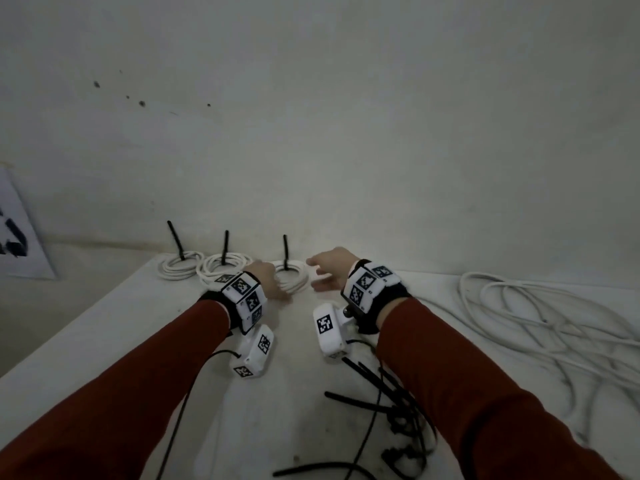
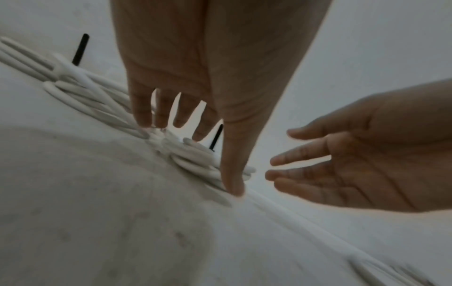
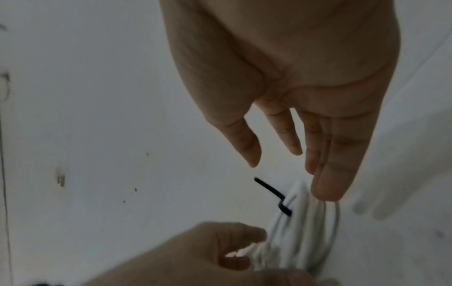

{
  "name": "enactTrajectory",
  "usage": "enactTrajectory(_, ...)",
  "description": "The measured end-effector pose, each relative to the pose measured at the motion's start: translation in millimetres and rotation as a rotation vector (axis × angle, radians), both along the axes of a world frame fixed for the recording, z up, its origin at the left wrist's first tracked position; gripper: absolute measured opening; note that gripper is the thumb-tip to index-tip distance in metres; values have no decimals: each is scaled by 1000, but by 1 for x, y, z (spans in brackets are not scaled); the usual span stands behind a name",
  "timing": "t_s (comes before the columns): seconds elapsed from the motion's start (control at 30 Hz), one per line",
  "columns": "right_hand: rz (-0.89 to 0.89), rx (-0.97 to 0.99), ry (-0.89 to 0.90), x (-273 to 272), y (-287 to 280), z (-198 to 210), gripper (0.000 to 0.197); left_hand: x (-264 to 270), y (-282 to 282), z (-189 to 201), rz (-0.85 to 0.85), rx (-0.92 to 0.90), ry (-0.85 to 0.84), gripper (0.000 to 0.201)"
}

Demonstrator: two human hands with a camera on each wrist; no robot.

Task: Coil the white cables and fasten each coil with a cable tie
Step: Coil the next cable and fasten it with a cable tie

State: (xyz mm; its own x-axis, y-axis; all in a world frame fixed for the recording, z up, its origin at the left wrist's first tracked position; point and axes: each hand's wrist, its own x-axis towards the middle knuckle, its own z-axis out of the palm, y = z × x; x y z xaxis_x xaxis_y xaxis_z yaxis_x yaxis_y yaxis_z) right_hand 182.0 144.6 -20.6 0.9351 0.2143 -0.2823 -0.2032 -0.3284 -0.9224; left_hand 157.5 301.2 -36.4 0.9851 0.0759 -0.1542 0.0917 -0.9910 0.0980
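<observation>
Head view: red sleeves (image 1: 114, 386) nearest; spare black cable ties (image 1: 381, 407) at 6 o'clock on the bench (image 1: 104, 334). Three tied white coils at 12 o'clock; third coil (image 1: 292, 280) between left hand (image 1: 268, 280) and right hand (image 1: 330, 271). Loose white cable (image 1: 540, 327) at 3 o'clock, uncoiled.

Left wrist view: left grip spread, thumb tip and fingertips (image 2: 144, 118) touching the coil (image 2: 195, 156). Risk, judged: a careless withdrawal nudges it into its neighbour.

Right wrist view: right grip spread, holding nothing; tie tail (image 3: 269, 190) upright, untrimmed. Risk, judged: a loose tie lets loops spring.
</observation>
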Motion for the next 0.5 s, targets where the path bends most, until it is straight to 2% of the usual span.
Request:
enactTrajectory(0.07, -49, 54, -33, -14, -22, 18, 27, -14, -12, 10, -9, -61, -134, 67)
enactTrajectory(0.13, -104, 37, -86, -30, -51, 34, 28, -30, -30, 21, -41, -203, -269, 48)
enactTrajectory(0.2, -160, -88, -154, -46, -86, 45, 34, -42, -50, 28, -123, -295, -366, 26)
enactTrajectory(0.27, -197, -312, -211, -61, -125, 50, 37, -55, -78, 32, -254, -363, -405, 19)
enactTrajectory(0.37, -164, -773, -216, -85, -186, 46, 43, -72, -125, 37, -368, -413, -413, 17)
enactTrajectory(0.43, -136, -1013, -174, -103, -222, 40, 50, -78, -156, 38, -400, -380, -415, 17)
enactTrajectory(0.5, -128, -1137, -111, -118, -254, 31, 59, -84, -188, 37, -425, -277, -416, 19)
